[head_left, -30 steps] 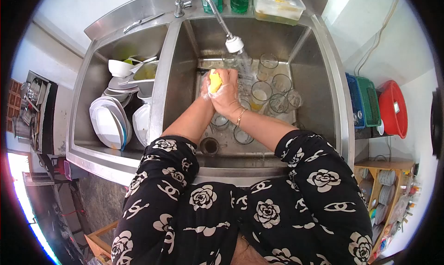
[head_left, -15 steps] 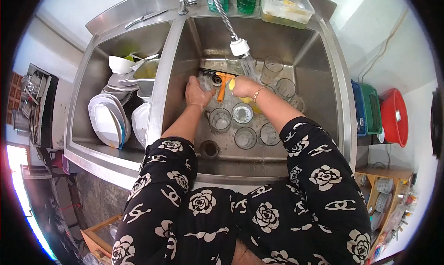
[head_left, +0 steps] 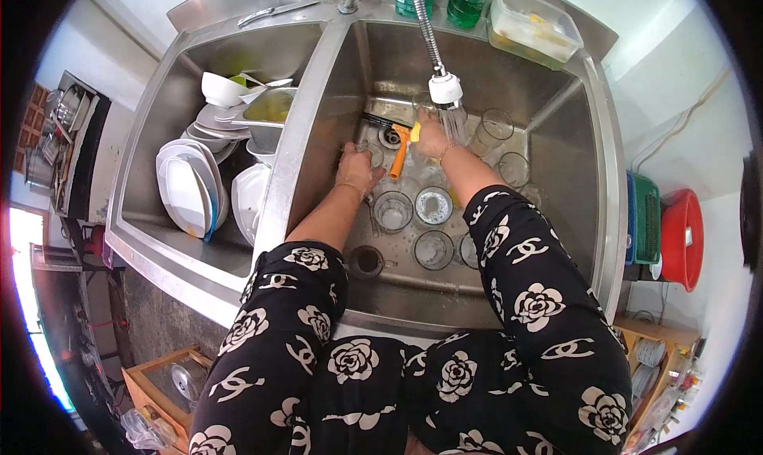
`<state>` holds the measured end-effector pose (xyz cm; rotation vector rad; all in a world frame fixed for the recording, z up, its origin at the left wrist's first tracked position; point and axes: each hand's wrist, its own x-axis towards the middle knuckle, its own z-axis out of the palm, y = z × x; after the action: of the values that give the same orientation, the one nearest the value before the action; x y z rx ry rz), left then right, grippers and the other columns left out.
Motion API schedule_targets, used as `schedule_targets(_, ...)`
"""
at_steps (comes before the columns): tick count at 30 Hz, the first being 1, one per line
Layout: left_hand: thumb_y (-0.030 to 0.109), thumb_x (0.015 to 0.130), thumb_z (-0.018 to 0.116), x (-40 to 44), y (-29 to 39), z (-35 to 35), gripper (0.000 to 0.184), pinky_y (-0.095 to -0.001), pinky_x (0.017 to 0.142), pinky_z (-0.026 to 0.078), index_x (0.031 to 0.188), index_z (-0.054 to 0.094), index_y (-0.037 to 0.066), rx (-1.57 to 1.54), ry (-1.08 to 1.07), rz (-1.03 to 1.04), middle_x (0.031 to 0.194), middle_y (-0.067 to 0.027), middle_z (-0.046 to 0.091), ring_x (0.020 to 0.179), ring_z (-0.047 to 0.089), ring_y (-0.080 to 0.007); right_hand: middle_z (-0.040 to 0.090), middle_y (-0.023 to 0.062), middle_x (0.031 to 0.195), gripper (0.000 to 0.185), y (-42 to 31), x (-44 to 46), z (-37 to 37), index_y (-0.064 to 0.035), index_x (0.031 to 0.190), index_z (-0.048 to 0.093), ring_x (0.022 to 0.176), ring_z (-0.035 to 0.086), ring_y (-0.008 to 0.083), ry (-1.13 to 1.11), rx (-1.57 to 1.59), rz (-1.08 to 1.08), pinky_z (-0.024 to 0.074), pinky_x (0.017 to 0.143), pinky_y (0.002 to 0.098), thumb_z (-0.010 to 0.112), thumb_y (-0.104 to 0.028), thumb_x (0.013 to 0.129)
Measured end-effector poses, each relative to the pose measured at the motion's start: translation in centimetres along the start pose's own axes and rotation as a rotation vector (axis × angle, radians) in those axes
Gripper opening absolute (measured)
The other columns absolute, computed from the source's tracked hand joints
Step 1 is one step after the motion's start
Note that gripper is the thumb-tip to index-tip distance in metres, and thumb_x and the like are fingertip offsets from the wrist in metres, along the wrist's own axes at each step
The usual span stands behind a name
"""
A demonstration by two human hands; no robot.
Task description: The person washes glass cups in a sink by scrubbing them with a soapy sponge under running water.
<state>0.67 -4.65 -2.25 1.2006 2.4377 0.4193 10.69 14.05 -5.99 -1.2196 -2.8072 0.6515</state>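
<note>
My left hand is closed round a clear drinking glass near the sink's left wall. My right hand pinches a yellow sponge, its fingertips pointing to the back of the basin, just left of the running water. Between my hands lies a squeegee with an orange handle and a black blade, partly over the drain. Closer to me stand several glasses, among them a clear glass, a sudsy glass and a dark-looking mug. My right forearm hides some glasses.
The spray tap runs into the right basin. White plates, a white bowl and a metal pan fill part of the left basin. On the back ledge are a knife, green bottles and a plastic tub.
My right hand has moved farther back in the basin, closer to the squeegee blade, with the sponge. My left hand stays on the glass. The whole view has shifted slightly.
</note>
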Motion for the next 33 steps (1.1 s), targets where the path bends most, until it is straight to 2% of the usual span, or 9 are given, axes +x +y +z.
schedule_targets(3, 0.029, 0.076, 0.072, -0.6, -0.4, 1.2, 0.035, -0.0394, 0.100, 0.040, 0.096, 0.066, 0.002, 0.055, -0.024, 0.025, 0.124, -0.0242, 0.040, 0.115, 0.046, -0.0378, 0.020, 0.0224, 0.148, 0.083, 0.6, -0.9, 1.5, -0.0112, 0.146, 0.022, 0.131, 0.032, 0.0393, -0.026, -0.219, 0.039, 0.0303, 0.107, 0.0497, 0.066, -0.012, 0.075)
schedule_targets(6, 0.024, 0.077, 0.070, -0.6, 0.1, 0.9, 0.036, -0.0388, 0.103, 0.039, 0.109, 0.066, 0.007, 0.104, -0.180, -0.006, 0.132, -0.0177, 0.034, 0.122, 0.041, -0.0357, 0.033, 0.0200, 0.144, 0.054, 1.0, -1.0, 1.8, -0.0040, 0.143, 0.028, 0.131, 0.035, 0.0346, 0.031, -0.197, 0.089, 0.0293, 0.109, 0.0445, 0.043, -0.018, 0.093)
schedule_targets(10, 0.022, 0.077, 0.071, -0.3, -0.1, 0.9, 0.038, -0.0396, 0.103, 0.039, 0.111, 0.065, 0.008, 0.197, -0.221, 0.072, 0.132, -0.0164, 0.036, 0.123, 0.040, -0.0343, 0.036, 0.0193, 0.141, 0.045, 0.9, -0.1, 1.8, -0.0063, 0.141, 0.033, 0.129, 0.037, 0.0350, 0.202, -0.185, 0.048, 0.0331, 0.106, 0.0448, 0.033, -0.017, 0.097)
schedule_targets(14, 0.022, 0.076, 0.071, -1.1, 0.4, 0.8, 0.037, -0.0392, 0.102, 0.039, 0.110, 0.065, 0.008, 0.355, -0.235, 0.091, 0.130, -0.0163, 0.043, 0.124, 0.041, -0.0345, 0.043, 0.0195, 0.136, 0.042, 1.5, 0.7, 2.9, -0.0078, 0.136, 0.040, 0.124, 0.044, 0.0358, 0.270, -0.175, -0.044, 0.0371, 0.103, 0.0446, 0.035, -0.018, 0.096)
schedule_targets(18, 0.019, 0.075, 0.071, -0.3, 1.1, 1.0, 0.039, -0.0376, 0.101, 0.041, 0.112, 0.064, 0.008, 0.548, -0.348, 0.027, 0.130, -0.0138, 0.051, 0.126, 0.044, -0.0318, 0.029, 0.0207, 0.144, 0.078, 1.4, 0.5, 0.2, -0.0086, 0.143, 0.029, 0.127, 0.039, 0.0370, -0.055, -0.115, 0.001, 0.0349, 0.105, 0.0436, 0.065, -0.011, 0.073)
schedule_targets(24, 0.018, 0.074, 0.069, -0.3, 2.0, -0.3, 0.041, -0.0374, 0.095, 0.046, 0.113, 0.064, 0.005, 0.617, -0.515, 0.070, 0.124, -0.0148, 0.057, 0.120, 0.050, -0.0316, 0.048, 0.0186, 0.122, 0.041, 0.5, 1.3, 1.3, -0.0078, 0.121, 0.054, 0.119, 0.046, 0.0334, -0.093, -0.045, 0.124, 0.0382, 0.101, 0.0435, 0.057, -0.009, 0.080)
schedule_targets(27, 0.013, 0.084, 0.058, -1.5, 2.7, -0.9, 0.032, -0.0369, 0.096, 0.045, 0.115, 0.064, 0.006, 0.571, -0.476, 0.070, 0.124, -0.0139, 0.059, 0.124, 0.047, -0.0287, 0.049, 0.0173, 0.124, 0.027, 2.6, 2.5, 4.5, -0.0057, 0.108, 0.060, 0.116, 0.050, 0.0339, 0.130, 0.082, 0.191, 0.0415, 0.097, 0.0432, 0.051, -0.007, 0.083)
schedule_targets(30, 0.013, 0.086, 0.055, -0.1, 0.4, 1.3, 0.031, -0.0359, 0.097, 0.044, 0.114, 0.064, 0.005, 0.574, -0.364, 0.138, 0.126, -0.0129, 0.057, 0.126, 0.045, -0.0298, 0.052, 0.0159, 0.122, 0.026, 2.3, 1.5, 3.4, -0.0059, 0.107, 0.061, 0.110, 0.054, 0.0342, 0.195, -0.015, 0.127, 0.0437, 0.095, 0.0434, 0.046, -0.008, 0.086)
schedule_targets(33, 0.013, 0.086, 0.054, 0.0, 0.3, 1.0, 0.031, -0.0363, 0.098, 0.043, 0.114, 0.064, 0.004, 0.567, -0.299, 0.159, 0.128, -0.0125, 0.056, 0.127, 0.044, -0.0303, 0.061, 0.0242, 0.109, 0.041, 3.1, 3.2, 4.7, 0.0000, 0.103, 0.065, 0.102, 0.058, 0.0373, 0.227, 0.071, 0.117, 0.0434, 0.088, 0.0477, 0.039, -0.031, 0.094)
